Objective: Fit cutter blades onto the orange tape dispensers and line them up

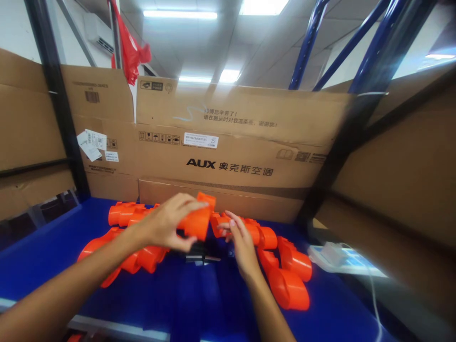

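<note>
My left hand (pixel 174 219) grips an orange plastic tube-shaped part (pixel 200 223) between thumb and fingers, raised above the blue surface. My right hand (pixel 242 244) is to its right, fingers apart and extended, with nothing seen in them. Behind its fingertips lie more orange parts (pixel 252 232); whether they touch is hard to tell. Below and between the hands is a small dark object (pixel 203 258) with light strips, its kind unclear. Several similar orange parts (pixel 149 258) sit beneath my left forearm, partly hidden by it.
A blue-covered table (pixel 213 308) spreads under everything. More orange parts (pixel 288 287) lie on the right. Cardboard panels (pixel 228 142) wall the back and sides, between dark posts (pixel 331 156). A white power strip (pixel 342 259) with a cable sits at the right edge.
</note>
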Available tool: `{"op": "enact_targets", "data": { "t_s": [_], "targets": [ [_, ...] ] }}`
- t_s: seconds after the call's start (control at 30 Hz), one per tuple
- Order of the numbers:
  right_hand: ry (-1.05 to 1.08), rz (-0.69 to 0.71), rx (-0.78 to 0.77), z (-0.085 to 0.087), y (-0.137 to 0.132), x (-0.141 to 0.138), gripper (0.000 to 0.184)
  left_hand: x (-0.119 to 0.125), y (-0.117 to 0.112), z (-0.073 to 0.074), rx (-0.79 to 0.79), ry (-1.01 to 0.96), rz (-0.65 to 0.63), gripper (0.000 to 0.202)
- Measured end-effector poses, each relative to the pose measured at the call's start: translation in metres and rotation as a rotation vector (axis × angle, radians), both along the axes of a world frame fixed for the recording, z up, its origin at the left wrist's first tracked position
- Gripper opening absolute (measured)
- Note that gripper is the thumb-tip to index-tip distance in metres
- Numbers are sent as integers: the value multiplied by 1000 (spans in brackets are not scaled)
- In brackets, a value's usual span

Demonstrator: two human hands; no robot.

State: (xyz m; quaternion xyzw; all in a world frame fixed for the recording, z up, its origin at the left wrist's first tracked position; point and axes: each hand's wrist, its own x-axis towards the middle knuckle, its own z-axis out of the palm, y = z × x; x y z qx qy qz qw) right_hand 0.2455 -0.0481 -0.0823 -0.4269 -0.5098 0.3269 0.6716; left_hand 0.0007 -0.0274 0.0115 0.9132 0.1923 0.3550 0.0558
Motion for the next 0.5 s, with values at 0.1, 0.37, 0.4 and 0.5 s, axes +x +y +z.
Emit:
{"op": "enact_targets", "data": {
  "t_s": [0.1, 0.37, 0.4, 0.5],
  "targets": [
    [68, 95, -75, 1, -1, -1, 53, 23, -37, -12, -9, -21, -285, 63],
    [139, 70, -81, 8, -11, -4, 42, 47, -47, -57, -898, -468, -249, 66],
    [121, 61, -74, 7, -10, -6, 43, 52, -43, -66, -1069, -541, -213, 56],
    [9, 8, -21, 5, -6, -11, 40, 69, -30, -85, -1384, -609, -198, 53]
  ]
}}
